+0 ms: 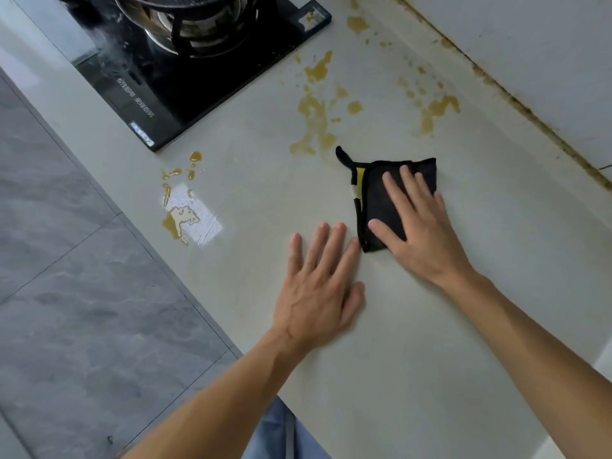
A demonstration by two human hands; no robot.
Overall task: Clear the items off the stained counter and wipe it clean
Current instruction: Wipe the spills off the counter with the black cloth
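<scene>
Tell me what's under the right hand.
The right hand lies flat with straight fingers on a folded black cloth with a yellow strip, which rests on the counter. Whether stains lie beneath the cloth cannot be seen.

Pale counter [414,342], black cloth [381,207], brown stains [314,114]

Folded black cloth [381,207], yellow-edged, flat on brown-stained pale counter [414,326].

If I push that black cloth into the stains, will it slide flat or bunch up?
The black cloth looks soft and folded, so it may bunch. The right hand lies flat on it, which should help. The brown stains look wet, so it probably glides there.
</scene>
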